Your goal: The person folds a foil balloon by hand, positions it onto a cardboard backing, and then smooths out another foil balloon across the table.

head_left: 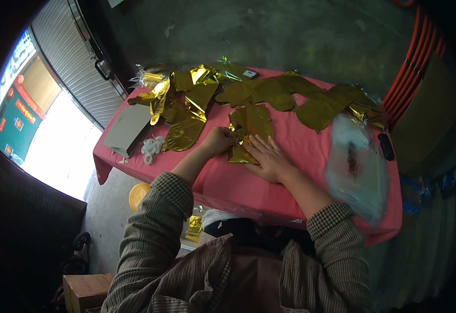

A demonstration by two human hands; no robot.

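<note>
A flat gold foil balloon [255, 121] lies in front of me on the pink cloth-covered table [301, 172]. My left hand [220, 141] is closed at the balloon's left edge, its fingertips pinched on the foil. My right hand [269, 159] rests flat on the lower part of the same balloon, fingers stretched out and slightly apart. More limp gold foil balloons spread along the far side: a crumpled, shiny group [189, 112] at the left and long, smoother ones [259, 91] reaching to the right.
At the table's left are a grey box [126, 130] and a bundle of white string [152, 148]. Clear plastic bags [355, 167] and a black object [386, 147] occupy the right end. A small dark item [250, 74] sits at the far edge. A cardboard box [87, 289] stands lower left.
</note>
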